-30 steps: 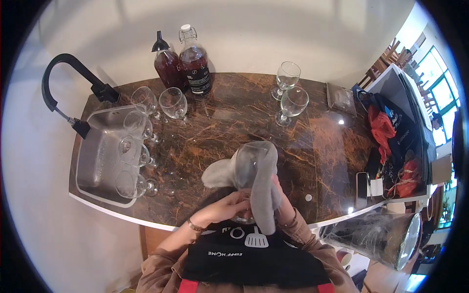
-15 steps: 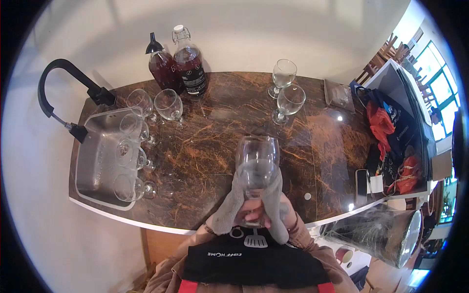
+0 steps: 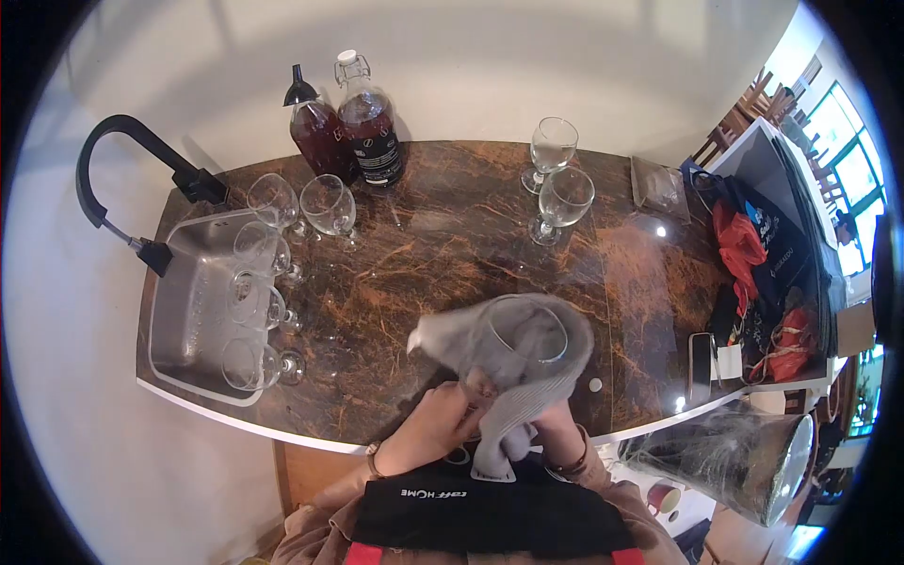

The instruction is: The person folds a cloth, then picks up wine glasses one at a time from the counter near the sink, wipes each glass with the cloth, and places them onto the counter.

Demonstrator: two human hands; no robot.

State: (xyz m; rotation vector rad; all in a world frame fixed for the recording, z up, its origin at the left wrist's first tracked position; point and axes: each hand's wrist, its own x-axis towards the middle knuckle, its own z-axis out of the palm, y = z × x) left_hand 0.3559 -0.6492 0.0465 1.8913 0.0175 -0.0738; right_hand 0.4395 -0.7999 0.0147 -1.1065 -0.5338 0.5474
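Sink (image 3: pixel 174 320): I take this as my landmark; it is set into the left end of the dark marbled counter (image 3: pixel 424 235).
Held glass (image 3: pixel 529 331): I see it well to the right of the sink, over the counter's near part, tilted, its rim facing up toward my camera.
Cloth (image 3: pixel 556 386): grey, and in my view also well to the right of the sink, wrapped around the bowl, with one end blurred and another hanging toward the apron (image 3: pixel 508 518).
Left hand (image 3: pixel 444 416): on the sink side of the held glass, fingers closed around its lower part; I cannot make out exactly where they grip.
Right hand (image 3: pixel 557 428): on the side farther from the sink, at the cloth, which hides the fingers, so I cannot tell how tight the grip is.
Row of glasses (image 3: pixel 252 364): I count five stemmed ones, feet on the counter along the sink's right edge.
Two bottles (image 3: pixel 371 132): beyond the sink and to its right, side by side near the wall, dark red liquid inside.
Tap (image 3: pixel 94 174): black, arching at the sink's left.
Other pair of glasses (image 3: pixel 567 198): far right of the sink, upright, near the wall.
Phone (image 3: pixel 700 367): farther right of the sink still, near the counter's front edge.
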